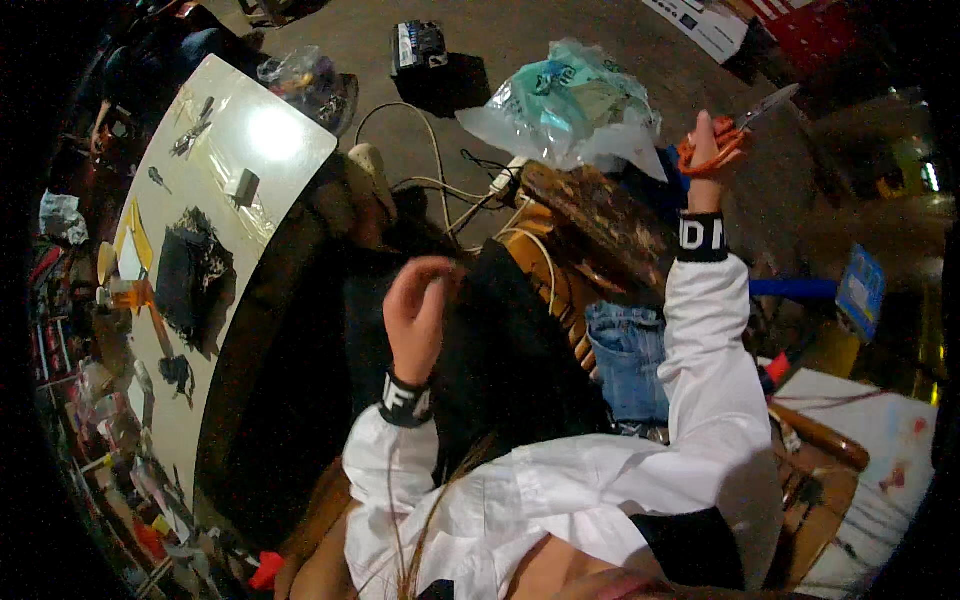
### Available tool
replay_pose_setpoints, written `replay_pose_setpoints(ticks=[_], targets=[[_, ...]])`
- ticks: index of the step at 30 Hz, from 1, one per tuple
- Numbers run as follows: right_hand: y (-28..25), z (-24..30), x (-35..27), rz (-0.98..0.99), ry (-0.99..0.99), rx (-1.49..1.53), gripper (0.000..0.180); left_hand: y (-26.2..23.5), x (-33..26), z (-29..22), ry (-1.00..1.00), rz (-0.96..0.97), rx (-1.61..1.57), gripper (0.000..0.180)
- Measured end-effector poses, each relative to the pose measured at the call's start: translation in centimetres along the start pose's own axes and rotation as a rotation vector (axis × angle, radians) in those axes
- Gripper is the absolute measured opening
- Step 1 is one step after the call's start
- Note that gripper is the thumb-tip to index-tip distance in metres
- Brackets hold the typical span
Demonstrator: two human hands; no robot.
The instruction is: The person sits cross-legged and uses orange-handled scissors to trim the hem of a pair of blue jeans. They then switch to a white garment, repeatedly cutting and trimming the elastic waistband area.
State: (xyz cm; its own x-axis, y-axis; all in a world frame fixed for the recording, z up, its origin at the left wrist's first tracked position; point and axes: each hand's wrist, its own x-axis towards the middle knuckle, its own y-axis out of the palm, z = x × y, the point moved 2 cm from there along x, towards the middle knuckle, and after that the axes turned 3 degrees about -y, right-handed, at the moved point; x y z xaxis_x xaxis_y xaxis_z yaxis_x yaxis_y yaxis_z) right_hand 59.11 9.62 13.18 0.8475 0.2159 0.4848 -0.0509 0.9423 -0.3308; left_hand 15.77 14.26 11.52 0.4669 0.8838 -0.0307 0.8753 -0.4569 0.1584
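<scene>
One pair of scissors [768, 108], orange-handled, sits in the right hand [707, 150], which is stretched well forward; its fingers are wrapped round the handles, blades pointing out to the upper right. Left hand [412, 318]: fingers half curled, thumb apart, nothing seen in it (fingertips dim), above the dark-clothed lap [480, 350].

Just left of the right hand, a clear-and-green plastic bag [575, 105] lies on the floor [630, 30]. Below the bag, a brown mottled bundle [595, 225] fills much of the space between the two hands. Blue jeans [628, 360] lie beside the right sleeve [705, 350].

Pale cables [440, 150] loop over the floor between bag and counter [225, 100], meeting a power strip [508, 178] near the bundle (the likeliest snag here). A black box-like object [420, 48] stands farther out.

On the counter, to the left: dark lacy fabric [190, 285], a small white block [240, 187] and yellow paper [133, 240].
</scene>
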Motion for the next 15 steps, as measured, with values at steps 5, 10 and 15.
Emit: replay_pose_setpoints(ticks=[5,10,15], targets=[[0.4,0.2,-3.2,0.152,-0.167,0.192,0.053,7.9,15.1,-1.8,0.387,0.207,0.261,0.016],[2.6,2.3,-5.7,0.491,0.293,0.42,0.065,18.7,28.7,4.8,0.512,0.618,1.067,0.017],[2.8,0.4,-6.5,0.709,0.397,0.257,0.051,26.2,35.6,13.4,0.456,1.292,1.641,0.018]])
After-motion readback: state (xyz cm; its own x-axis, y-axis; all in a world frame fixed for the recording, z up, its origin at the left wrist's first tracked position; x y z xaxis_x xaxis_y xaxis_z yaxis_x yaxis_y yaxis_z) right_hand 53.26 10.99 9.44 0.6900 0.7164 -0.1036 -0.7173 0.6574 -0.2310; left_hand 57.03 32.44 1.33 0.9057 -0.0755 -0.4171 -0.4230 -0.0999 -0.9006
